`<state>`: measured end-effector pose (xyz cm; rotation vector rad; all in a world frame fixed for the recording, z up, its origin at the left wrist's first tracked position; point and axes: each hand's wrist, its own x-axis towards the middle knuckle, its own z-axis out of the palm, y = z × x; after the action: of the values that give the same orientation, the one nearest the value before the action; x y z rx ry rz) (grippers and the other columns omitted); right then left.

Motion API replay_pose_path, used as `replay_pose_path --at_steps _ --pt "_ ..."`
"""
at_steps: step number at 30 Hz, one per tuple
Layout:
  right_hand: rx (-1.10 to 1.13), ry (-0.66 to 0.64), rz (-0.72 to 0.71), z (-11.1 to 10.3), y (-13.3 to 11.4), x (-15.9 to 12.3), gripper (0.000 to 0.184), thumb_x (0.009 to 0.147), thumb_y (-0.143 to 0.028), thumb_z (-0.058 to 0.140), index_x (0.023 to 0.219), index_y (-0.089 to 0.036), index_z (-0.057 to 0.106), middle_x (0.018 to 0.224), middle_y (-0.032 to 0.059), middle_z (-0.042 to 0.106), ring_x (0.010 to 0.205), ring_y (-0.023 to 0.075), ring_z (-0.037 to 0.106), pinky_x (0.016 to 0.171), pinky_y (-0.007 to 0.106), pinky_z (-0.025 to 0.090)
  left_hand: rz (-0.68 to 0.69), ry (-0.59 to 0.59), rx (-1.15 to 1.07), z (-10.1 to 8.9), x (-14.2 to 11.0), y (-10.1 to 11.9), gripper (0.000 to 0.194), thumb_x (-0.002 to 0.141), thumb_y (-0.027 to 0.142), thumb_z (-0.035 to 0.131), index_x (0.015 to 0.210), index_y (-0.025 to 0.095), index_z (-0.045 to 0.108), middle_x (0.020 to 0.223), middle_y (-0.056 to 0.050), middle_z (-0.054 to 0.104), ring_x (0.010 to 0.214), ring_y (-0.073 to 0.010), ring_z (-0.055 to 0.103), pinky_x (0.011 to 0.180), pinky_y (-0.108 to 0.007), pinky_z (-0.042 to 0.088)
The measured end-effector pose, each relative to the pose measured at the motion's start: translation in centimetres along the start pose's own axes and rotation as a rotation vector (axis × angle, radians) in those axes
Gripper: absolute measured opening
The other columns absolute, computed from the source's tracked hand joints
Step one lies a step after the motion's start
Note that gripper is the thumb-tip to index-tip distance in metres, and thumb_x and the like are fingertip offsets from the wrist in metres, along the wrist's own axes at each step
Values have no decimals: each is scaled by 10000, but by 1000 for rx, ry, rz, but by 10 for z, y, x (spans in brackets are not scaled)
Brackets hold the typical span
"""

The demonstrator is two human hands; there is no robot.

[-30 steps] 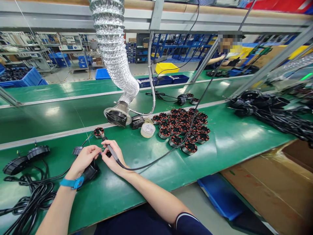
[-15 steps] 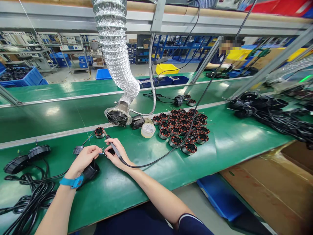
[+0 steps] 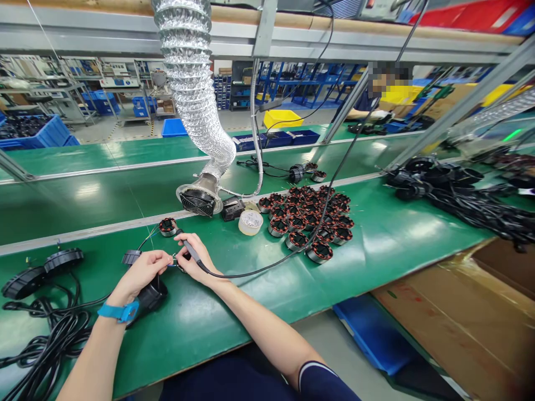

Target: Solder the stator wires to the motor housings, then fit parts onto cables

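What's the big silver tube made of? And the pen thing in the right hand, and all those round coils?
Tube: probably thin metal foil, very shiny, because it's crinkled and glints. Pen: dark grey and dull, so its handle may be plastic or rubber; I can't tell which. Coils: shiny silvery sides suggest metal; their orange colour hints at copper wire.

My glossy green workbench (image 3: 388, 245) fills the foreground, pale patches of light reflecting off its top. Behind it lies another green surface (image 3: 54, 197), edged with metal rails (image 3: 100, 229). A grey metal beam (image 3: 104, 33) crosses above me, and a silver foil duct (image 3: 188, 72) hangs down in front of it. Beyond, across a pale grey floor (image 3: 129, 127) with striped markings, I see blue racks (image 3: 288, 83), dark shelving (image 3: 240, 92) and a yellow bin (image 3: 282, 119). Brown cardboard (image 3: 460, 312) sits low on my right.
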<state>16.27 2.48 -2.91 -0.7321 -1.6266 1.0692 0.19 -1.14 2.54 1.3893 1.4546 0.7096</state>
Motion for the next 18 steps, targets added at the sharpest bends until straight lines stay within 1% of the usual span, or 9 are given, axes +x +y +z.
replay_pose_path --at_steps 4,6,9,11,13,15,18 --pt "-4 41 -4 -3 -2 -5 442 756 -76 584 1162 -250 580 1063 9 524 719 75 659 802 256 543 2 -10 11 1 0 0 455 674 625 652 654 172 610 516 46 463 531 -127 385 557 -251 280" --pt "-7 84 -13 -6 -6 -9 389 804 -114 585 1166 -255 597 1054 17 563 752 96 665 820 267 542 -1 -6 8 1 -1 1 452 672 624 656 638 177 597 515 46 462 527 -128 385 557 -252 282" --pt "-21 189 2 -12 -15 -13 256 893 -215 554 1133 -253 633 1012 23 635 711 118 649 756 272 550 0 -9 -6 2 -1 1 439 681 608 654 613 182 570 521 47 456 531 -127 381 569 -253 292" --pt "-49 282 -7 -15 -22 -15 178 910 -273 544 1031 -226 665 939 28 674 690 139 639 705 277 545 5 -9 -15 2 -1 1 436 689 598 652 594 185 546 524 48 452 537 -125 377 580 -254 298" --pt "-79 354 -41 -17 -26 -17 164 901 -296 539 891 -200 671 822 32 683 688 159 634 669 278 533 5 -8 -17 2 -1 0 435 692 590 653 586 187 530 524 50 449 543 -123 372 585 -254 298" --pt "-91 376 -84 -17 -28 -20 195 890 -292 522 790 -192 656 732 33 670 660 164 625 629 274 517 -2 -6 -11 2 0 -1 434 696 589 652 593 185 532 523 52 447 543 -122 364 582 -252 290" --pt "-87 363 -141 -16 -28 -22 202 876 -269 514 744 -193 646 690 31 666 628 161 623 603 270 503 -8 -6 -5 2 0 -1 437 703 592 643 597 183 534 519 52 445 542 -121 360 580 -251 285"
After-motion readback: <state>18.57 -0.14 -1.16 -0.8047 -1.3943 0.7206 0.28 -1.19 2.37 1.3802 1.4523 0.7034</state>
